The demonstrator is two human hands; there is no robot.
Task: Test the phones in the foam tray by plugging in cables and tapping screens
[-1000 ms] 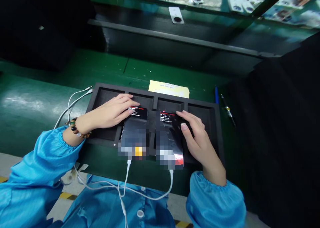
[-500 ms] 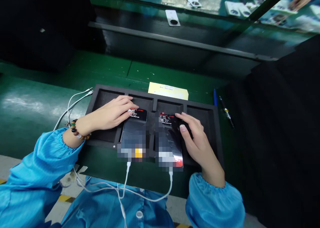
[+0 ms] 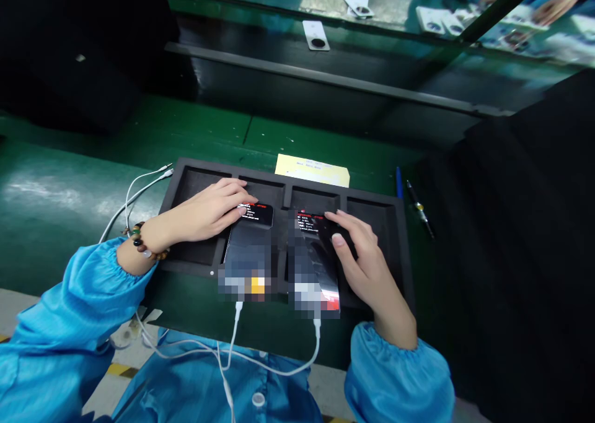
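Observation:
Two smartphones with lit text at the top of their screens lie in a black compartment tray (image 3: 223, 170). My left hand (image 3: 211, 209) rests flat over the upper left edge of the left phone (image 3: 248, 240), fingers stretched out. Beside the right phone (image 3: 320, 249), my right hand (image 3: 365, 256) has its fingers apart, the index fingertip at the phone's upper right edge. White charging cables (image 3: 317, 333) are plugged into the lower ends of both phones. Part of each phone's lower screen is blurred out.
Behind the tray lies a yellow paper slip (image 3: 311, 170). A blue pen (image 3: 399, 183) and a black pen (image 3: 421, 209) are at its right. Loose white cable ends (image 3: 160, 176) lie at the left. A white part (image 3: 316, 36) is on the far ledge; a co-worker's hand (image 3: 555, 8) shows beyond.
Both hands stay almost where they were. The view has shifted very slightly; the phones and the tray have not visibly moved.

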